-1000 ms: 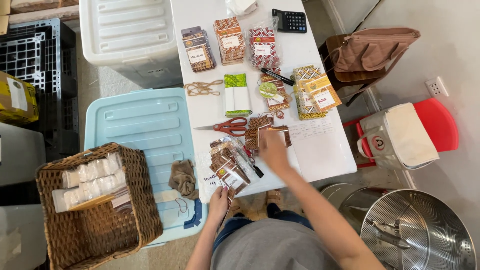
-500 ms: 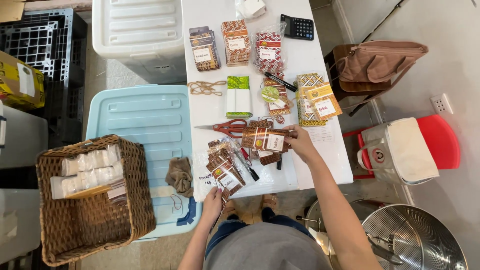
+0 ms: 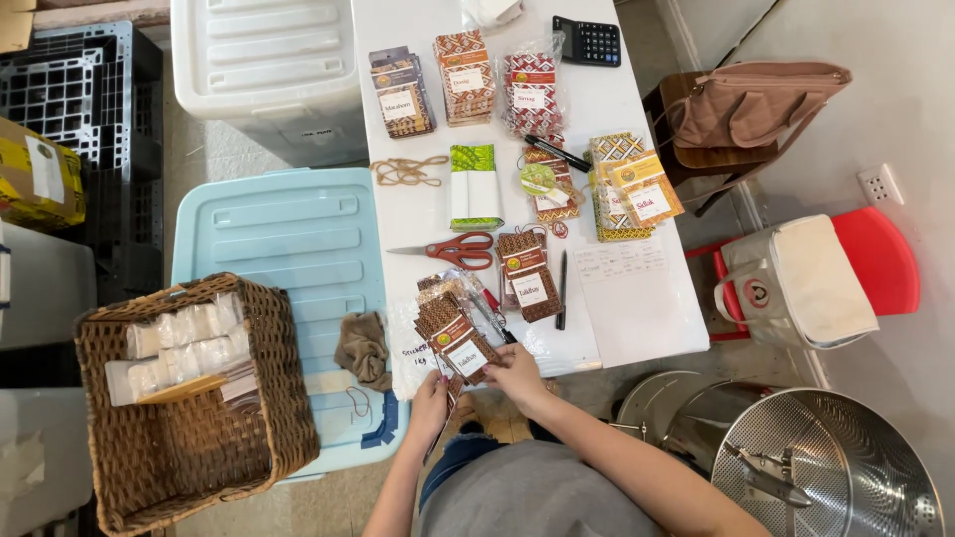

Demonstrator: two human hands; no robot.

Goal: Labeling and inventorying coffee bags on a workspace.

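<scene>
At the near edge of the white table (image 3: 637, 328), my left hand (image 3: 432, 400) and my right hand (image 3: 517, 375) both grip a flat patterned brown packet (image 3: 459, 343) with a white label. It lies on top of a small fanned pile of like packets. Another brown patterned packet stack (image 3: 528, 274) sits just beyond, beside a black pen (image 3: 562, 289). Red-handled scissors (image 3: 456, 251) lie to its left.
Further packet stacks (image 3: 465, 64), rubber bands (image 3: 408, 171), a green-and-white packet (image 3: 475, 186) and a calculator (image 3: 587, 40) cover the table. A wicker basket (image 3: 189, 398) of white bags sits on a light blue bin lid (image 3: 288, 249). A steel drum (image 3: 836, 467) stands at right.
My right hand set the brown packet stack down mid-table and pulled back to the near edge. Both hands have now closed on a packet from the near pile.
</scene>
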